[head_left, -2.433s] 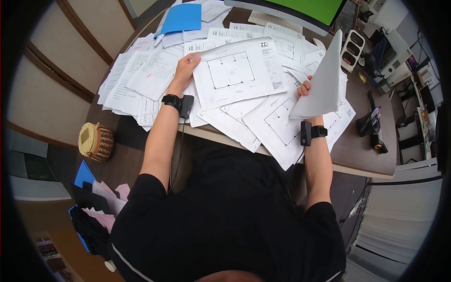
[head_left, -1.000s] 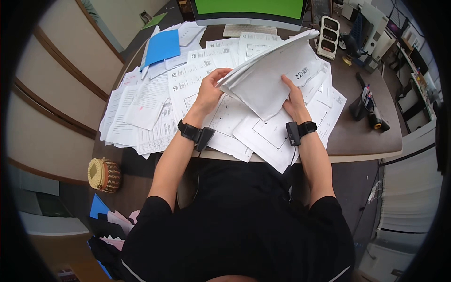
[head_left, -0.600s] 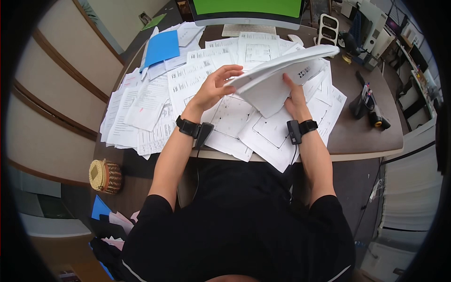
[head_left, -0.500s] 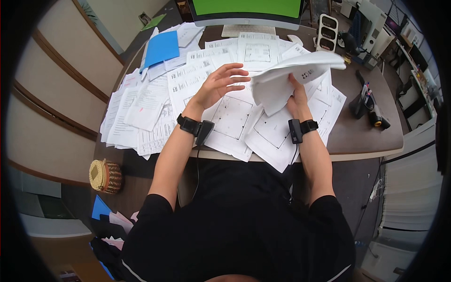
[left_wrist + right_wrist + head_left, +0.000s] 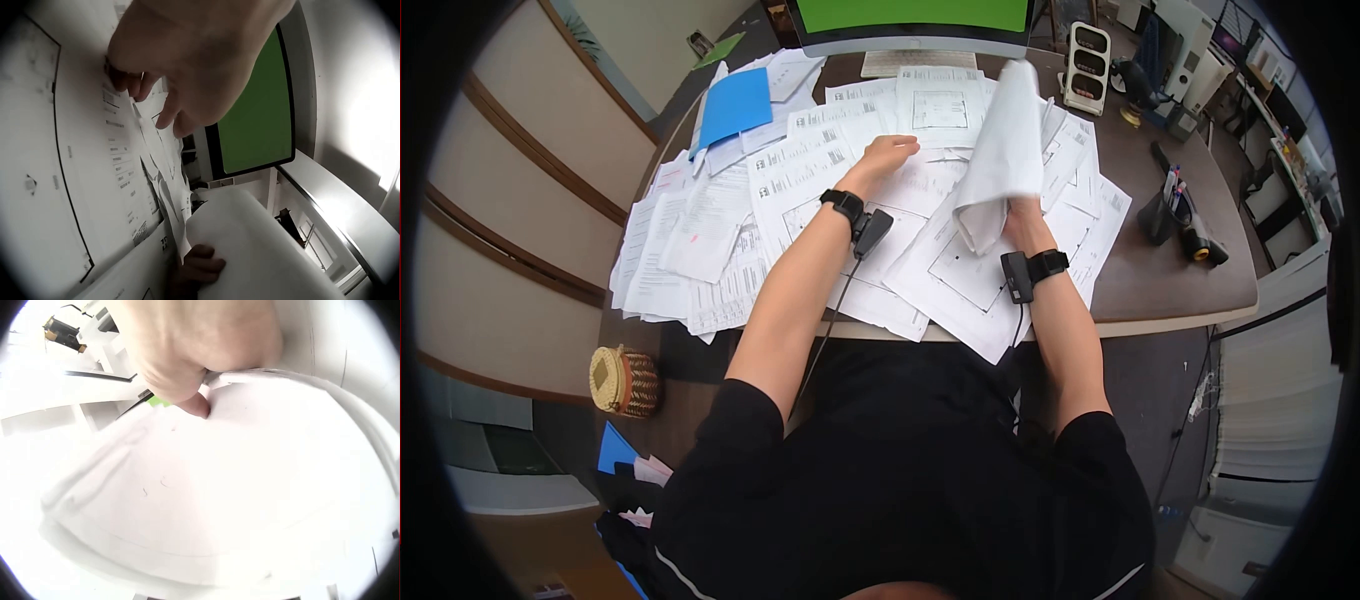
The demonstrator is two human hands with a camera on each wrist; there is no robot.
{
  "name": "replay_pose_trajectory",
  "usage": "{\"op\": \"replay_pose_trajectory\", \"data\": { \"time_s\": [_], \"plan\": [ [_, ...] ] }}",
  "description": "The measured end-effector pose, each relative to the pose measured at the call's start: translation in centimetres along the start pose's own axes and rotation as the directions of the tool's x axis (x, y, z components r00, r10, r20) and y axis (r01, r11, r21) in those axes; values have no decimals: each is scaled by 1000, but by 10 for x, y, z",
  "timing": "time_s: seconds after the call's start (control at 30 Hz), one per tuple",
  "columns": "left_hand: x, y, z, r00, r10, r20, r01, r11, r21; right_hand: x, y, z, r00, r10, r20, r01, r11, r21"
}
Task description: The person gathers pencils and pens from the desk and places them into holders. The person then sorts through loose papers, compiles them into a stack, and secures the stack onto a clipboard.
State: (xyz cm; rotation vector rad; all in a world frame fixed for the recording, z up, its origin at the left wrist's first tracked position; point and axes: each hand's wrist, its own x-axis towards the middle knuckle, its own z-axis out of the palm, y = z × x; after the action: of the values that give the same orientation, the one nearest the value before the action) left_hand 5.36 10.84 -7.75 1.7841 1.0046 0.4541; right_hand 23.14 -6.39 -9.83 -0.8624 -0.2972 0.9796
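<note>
My right hand (image 5: pixel 1026 226) grips a thick sheaf of white paper (image 5: pixel 1006 140), raised and bowed over the right part of the pile. Its printed faces are turned away in the head view. The right wrist view shows the thumb (image 5: pixel 199 405) along the sheaf's edge. My left hand (image 5: pixel 885 160) reaches low over the spread drawing sheets (image 5: pixel 810 165), left of the sheaf. In the left wrist view its loosely bent fingers (image 5: pixel 167 112) point down at the overlapping sheet edges. Below the sheaf lies a plan sheet (image 5: pixel 970 275) with a drawn rectangle.
A blue folder (image 5: pixel 738 105) and text pages (image 5: pixel 685 225) cover the desk's left. A keyboard (image 5: pixel 920 63) and green-screened monitor (image 5: pixel 915 15) stand behind. On the right are a white three-slot holder (image 5: pixel 1087 68) and a pen cup (image 5: pixel 1165 215). A woven basket (image 5: pixel 624 382) stands lower left.
My left hand has come off the sheaf and moved forward and down to the sheets on the desk. My right hand has swung the sheaf from lying across to standing more upright.
</note>
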Motion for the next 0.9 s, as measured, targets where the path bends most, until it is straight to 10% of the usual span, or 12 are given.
{"op": "replay_pose_trajectory", "data": {
  "time_s": [0.13,0.17,0.23,0.4,0.5,0.57,0.7,0.9],
  "plan": [
    [33,-21,13,990,127,-61,-66,801,595,-8,-15,12,1000,-6,-8,5,994,-105],
    [82,-79,11,877,476,-64,-481,872,-96,-8,-15,13,1000,9,4,-9,997,-80],
    [43,-58,17,947,300,116,-2,365,-931,-13,-12,12,999,30,14,-29,998,-55],
    [162,-158,14,964,257,-66,-234,703,-672,-13,-15,14,997,42,57,-41,999,-20],
    [72,-86,4,944,292,-153,-330,814,-478,-8,-16,9,996,59,69,-60,998,15],
    [-5,-8,-10,754,236,-613,-213,971,111,0,-17,5,994,69,84,-72,997,35],
    [-22,-11,-52,762,103,-639,-280,942,-183,-5,-14,6,994,68,86,-74,995,64],
    [-54,-31,-92,962,-91,-258,-7,934,-357,4,-13,2,989,145,26,-146,988,44]
  ]
}}
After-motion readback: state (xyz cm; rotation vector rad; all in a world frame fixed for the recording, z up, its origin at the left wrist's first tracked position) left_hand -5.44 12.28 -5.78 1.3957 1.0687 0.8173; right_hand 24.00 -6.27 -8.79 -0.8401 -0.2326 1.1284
